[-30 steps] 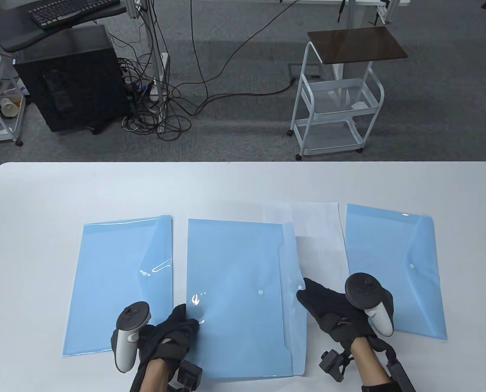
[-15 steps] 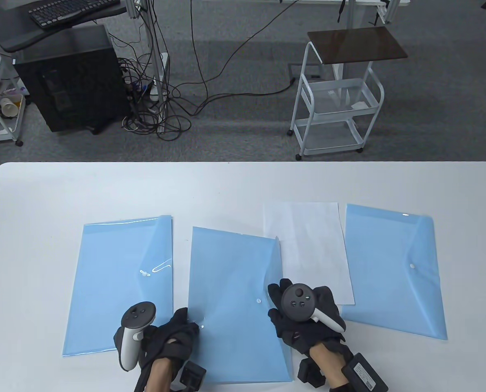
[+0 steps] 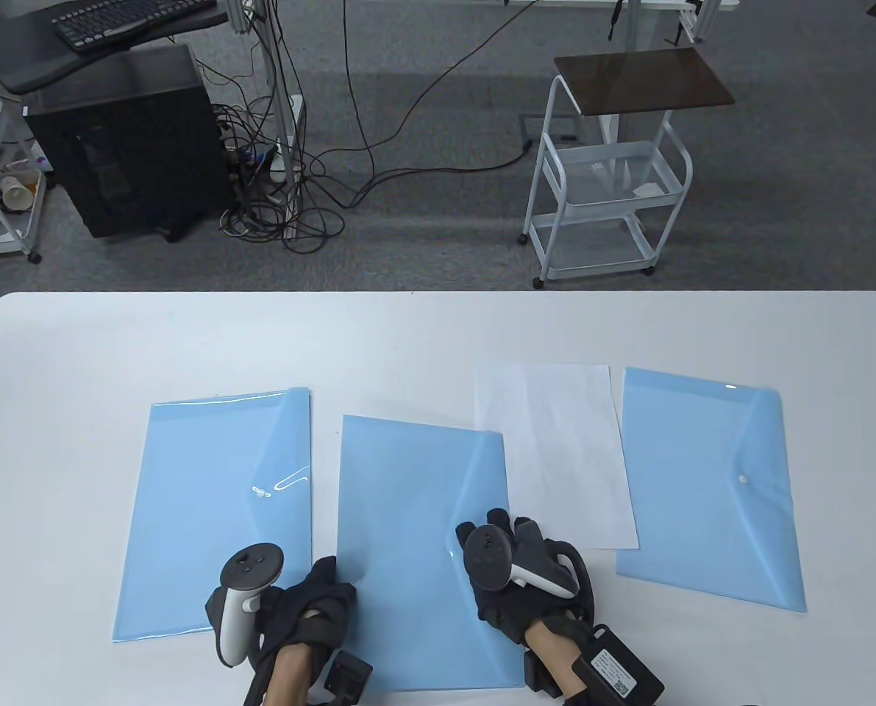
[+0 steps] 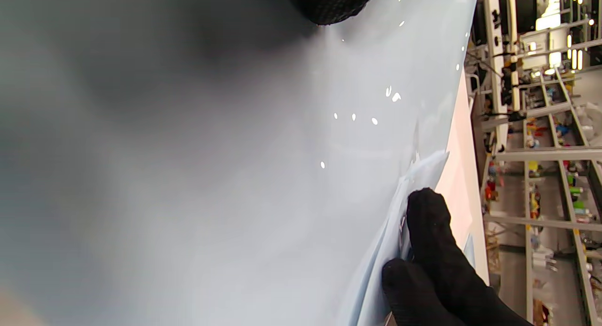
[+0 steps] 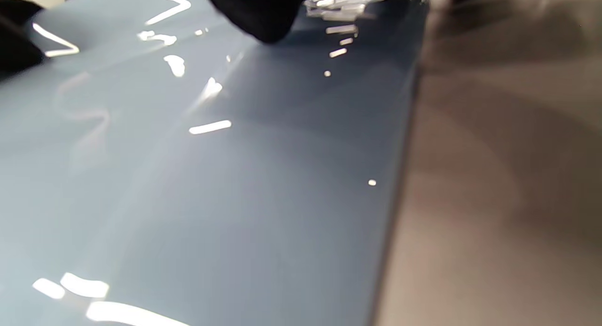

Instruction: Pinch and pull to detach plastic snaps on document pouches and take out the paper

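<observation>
Three blue document pouches lie on the white table (image 3: 77, 353). The middle pouch (image 3: 408, 529) has its flap folded over flat. My right hand (image 3: 493, 533) lies over the flap's tip, fingers pressing where the snap is; a fingertip (image 5: 263, 15) touches the glossy plastic in the right wrist view. My left hand (image 3: 329, 577) rests on that pouch's left edge, one fingertip (image 4: 329, 6) pressing it down. A white sheet of paper (image 3: 555, 456) lies flat between the middle pouch and the right pouch (image 3: 710, 500). The left pouch (image 3: 209, 515) lies with its flap folded over.
The right pouch's white snap (image 3: 743, 479) shows on its closed flap. Beyond the table's far edge stand a white trolley (image 3: 607, 176), a black computer case (image 3: 121, 140) and a tangle of cables (image 3: 283, 191) on the floor.
My right hand has folded the middle pouch's flap leftward over the pouch and now presses on its tip. The pouch slid slightly toward me. The left hand has hardly moved.
</observation>
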`<state>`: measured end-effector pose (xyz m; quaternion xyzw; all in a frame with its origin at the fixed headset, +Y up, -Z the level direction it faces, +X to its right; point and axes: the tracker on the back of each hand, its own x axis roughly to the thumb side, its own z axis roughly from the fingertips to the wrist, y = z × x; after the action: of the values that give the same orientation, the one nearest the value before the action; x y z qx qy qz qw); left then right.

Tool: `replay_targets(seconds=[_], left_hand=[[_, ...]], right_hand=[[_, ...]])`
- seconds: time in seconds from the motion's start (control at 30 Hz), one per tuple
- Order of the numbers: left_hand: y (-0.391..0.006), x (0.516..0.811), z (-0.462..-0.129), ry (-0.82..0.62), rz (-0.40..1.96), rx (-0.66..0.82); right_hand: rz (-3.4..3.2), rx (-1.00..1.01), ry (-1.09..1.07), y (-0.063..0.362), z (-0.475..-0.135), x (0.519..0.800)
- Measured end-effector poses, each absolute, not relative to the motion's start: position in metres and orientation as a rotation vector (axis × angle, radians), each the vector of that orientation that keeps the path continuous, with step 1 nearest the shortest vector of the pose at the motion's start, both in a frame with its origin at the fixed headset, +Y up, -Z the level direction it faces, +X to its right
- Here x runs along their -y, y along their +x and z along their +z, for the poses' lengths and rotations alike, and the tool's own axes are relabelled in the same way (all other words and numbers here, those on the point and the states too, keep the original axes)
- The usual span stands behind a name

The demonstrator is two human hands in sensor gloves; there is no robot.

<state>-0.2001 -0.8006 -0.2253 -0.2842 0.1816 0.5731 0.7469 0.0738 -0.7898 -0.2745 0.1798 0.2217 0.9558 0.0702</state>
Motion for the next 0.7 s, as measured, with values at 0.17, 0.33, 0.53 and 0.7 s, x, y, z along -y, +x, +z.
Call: replay_targets(seconds=[0.17,0.33,0.53,0.7], left_hand=[[-0.199,0.801,-0.225,-0.621,1.238,-0.400],[-0.198,0.801,-0.225,-0.622,1.229,-0.400],[-0.198,0.801,-0.225,-0.620,1.221,-0.402],[-0.197,0.800,-0.225,-0.612,1.208,-0.410]], right_hand=[[2.923,-0.684,0.555,0.069,-0.274,0.793],[2.901,-0.775,0.525,0.063,-0.278,0.791],[2.852,-0.805,0.488,0.066,-0.282,0.791],[2.787,-0.754,0.486,0.074,-0.283,0.788]])
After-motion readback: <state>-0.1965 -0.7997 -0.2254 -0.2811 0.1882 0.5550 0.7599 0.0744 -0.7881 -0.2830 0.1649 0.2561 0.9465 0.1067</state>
